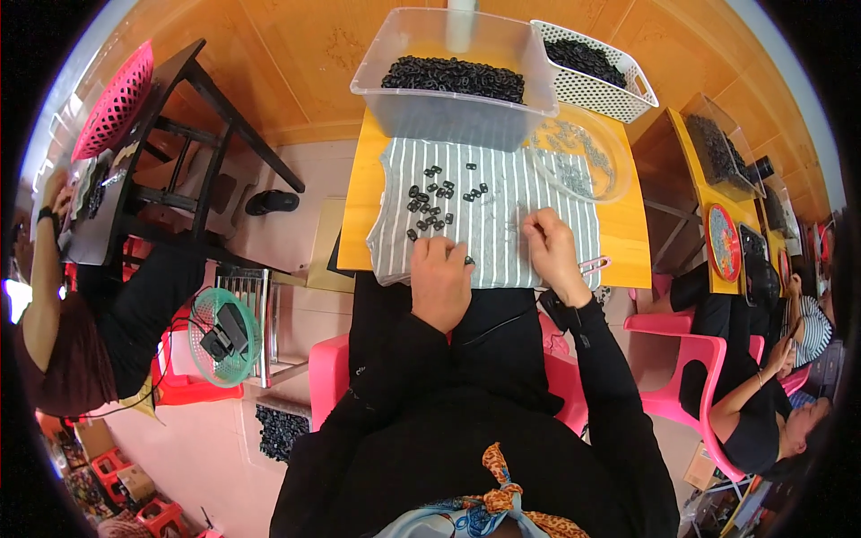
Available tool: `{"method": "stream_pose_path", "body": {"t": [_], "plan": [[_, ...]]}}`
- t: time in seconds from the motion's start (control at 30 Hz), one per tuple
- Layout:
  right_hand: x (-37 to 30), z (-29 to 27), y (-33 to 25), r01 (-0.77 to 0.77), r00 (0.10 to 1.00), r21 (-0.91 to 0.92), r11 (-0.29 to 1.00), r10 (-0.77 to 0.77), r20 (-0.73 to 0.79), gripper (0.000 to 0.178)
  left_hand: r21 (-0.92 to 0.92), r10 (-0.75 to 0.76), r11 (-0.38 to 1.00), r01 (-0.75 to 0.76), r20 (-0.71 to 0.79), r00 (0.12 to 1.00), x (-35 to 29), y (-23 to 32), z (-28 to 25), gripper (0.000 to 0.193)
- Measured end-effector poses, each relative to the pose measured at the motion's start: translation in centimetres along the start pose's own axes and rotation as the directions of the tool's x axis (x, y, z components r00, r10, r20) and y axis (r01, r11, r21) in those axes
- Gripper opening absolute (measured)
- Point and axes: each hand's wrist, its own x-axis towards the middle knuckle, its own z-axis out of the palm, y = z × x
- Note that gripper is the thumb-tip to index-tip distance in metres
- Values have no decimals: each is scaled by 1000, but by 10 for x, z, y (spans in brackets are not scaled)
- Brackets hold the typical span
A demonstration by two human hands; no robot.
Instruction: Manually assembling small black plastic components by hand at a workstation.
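Observation:
A grey-and-white striped cloth (489,247) covers much of the small wooden table in front of me. My left hand (441,285) rests at its near edge with curled fingers, pinching a small black plastic piece (468,260) at the thumb side. Just beyond it lies a loose group of similar black pieces (432,197), small and rounded with holes. To the right, my right hand (553,254) hovers low over the cloth, fingertips pressed together. Anything between them is too small to make out. Some tiny pale parts (511,229) are scattered beside those fingertips.
At the back stand a clear bin (448,117) of black pieces and a white perforated basket (619,106) with more. A round clear tray (619,184) of tiny shiny parts sits at the right. A pink loop-shaped item (595,264) lies near the right edge. Co-workers sit on both sides.

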Motion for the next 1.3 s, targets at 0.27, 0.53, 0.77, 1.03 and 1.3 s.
{"method": "stream_pose_path", "body": {"t": [0.27,0.53,0.77,1.03,1.3], "plan": [[-31,9,-53,-487,872,723,489,314,375,9,-21,56,998,-57,-25,998,0,-6,6,11],[-35,17,-50,-455,891,735,503,274,363,7,-321,-46,946,42,-3,999,-5,2,7,10],[-36,15,-52,-382,924,704,599,241,297,6,-549,-123,821,157,97,988,-9,-1,11,12],[-38,10,-49,-376,925,760,530,267,271,8,-752,-315,445,487,378,871,-11,-5,18,21],[-33,2,-56,-261,965,672,693,171,199,10,-739,-253,526,421,336,907,-15,-11,24,20]]}}
